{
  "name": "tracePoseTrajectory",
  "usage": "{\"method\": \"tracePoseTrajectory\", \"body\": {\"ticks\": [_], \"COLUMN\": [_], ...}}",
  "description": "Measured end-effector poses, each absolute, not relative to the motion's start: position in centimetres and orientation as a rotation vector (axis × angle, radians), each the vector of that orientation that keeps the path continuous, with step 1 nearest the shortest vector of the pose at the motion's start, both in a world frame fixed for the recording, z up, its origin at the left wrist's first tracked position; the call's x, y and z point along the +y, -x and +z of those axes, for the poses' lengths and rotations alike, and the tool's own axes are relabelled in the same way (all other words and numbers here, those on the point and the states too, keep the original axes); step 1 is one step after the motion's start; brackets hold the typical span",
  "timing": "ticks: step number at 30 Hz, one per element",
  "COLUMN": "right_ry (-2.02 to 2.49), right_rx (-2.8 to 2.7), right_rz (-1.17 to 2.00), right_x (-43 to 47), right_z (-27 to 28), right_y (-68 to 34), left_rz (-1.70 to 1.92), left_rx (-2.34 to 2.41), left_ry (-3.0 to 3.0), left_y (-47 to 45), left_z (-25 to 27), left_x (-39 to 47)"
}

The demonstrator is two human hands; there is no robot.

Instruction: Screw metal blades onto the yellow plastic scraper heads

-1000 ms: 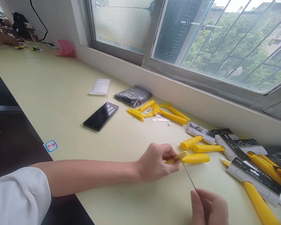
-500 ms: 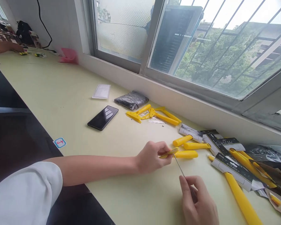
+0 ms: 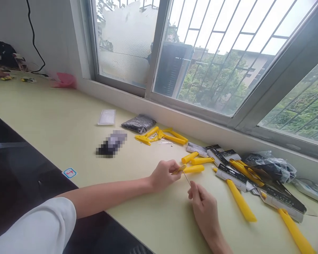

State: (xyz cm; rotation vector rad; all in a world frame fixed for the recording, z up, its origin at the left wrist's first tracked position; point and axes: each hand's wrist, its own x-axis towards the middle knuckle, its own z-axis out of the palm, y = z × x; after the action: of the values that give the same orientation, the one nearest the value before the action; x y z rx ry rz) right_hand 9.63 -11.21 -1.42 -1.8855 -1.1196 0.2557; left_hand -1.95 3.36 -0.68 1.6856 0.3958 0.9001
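Observation:
My left hand [image 3: 164,175] pinches a small yellow plastic piece [image 3: 180,169], possibly a scraper head, between thumb and fingers. A screwdriver [image 3: 187,178] with a thin metal shaft is in my right hand [image 3: 205,204], its handle hidden by the closed fingers. The shaft's tip meets the yellow piece from below, though the exact contact is too small to make out. Just beyond my left hand lie several loose yellow handles [image 3: 202,161]. Assembled yellow scrapers [image 3: 175,138] rest farther back, with small pale blades or slips beside them.
Black-and-white cardboard packages [image 3: 231,176] with yellow handles cover the right side. A plastic-wrapped black packet [image 3: 139,123], a white card [image 3: 107,117] and a pixelated phone [image 3: 111,144] lie behind. A numbered sticker [image 3: 69,173] marks the table edge. A power strip [image 3: 311,190] is far right.
The camera view has tilted up and shifted to the right, showing more packages there. My right hand has turned and come closer to the yellow piece; both holds continue.

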Motion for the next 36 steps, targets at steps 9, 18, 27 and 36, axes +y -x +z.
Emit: {"method": "tracePoseTrajectory", "body": {"ticks": [9, 18, 27, 36], "right_ry": [1.815, 1.79, 1.797, 1.843], "right_rx": [-1.032, -0.887, -0.986, -1.061], "right_rz": [0.379, 0.307, 0.048, -0.271], "right_x": [-10.2, -9.1, -10.3, -9.6], "right_z": [-0.9, -1.7, -1.2, -3.2], "right_y": [-7.4, -6.1, -6.5, -7.9], "left_rz": [0.907, 0.912, 0.901, 0.881], "left_rx": [0.409, 0.394, 0.411, 0.392], "left_ry": [-1.709, -1.798, -1.788, -1.739], "left_y": [1.9, 2.1, 1.8, 1.4], "left_z": [-0.8, -0.8, -0.7, -1.5], "left_x": [4.3, 5.1, 5.9, 5.8]}}
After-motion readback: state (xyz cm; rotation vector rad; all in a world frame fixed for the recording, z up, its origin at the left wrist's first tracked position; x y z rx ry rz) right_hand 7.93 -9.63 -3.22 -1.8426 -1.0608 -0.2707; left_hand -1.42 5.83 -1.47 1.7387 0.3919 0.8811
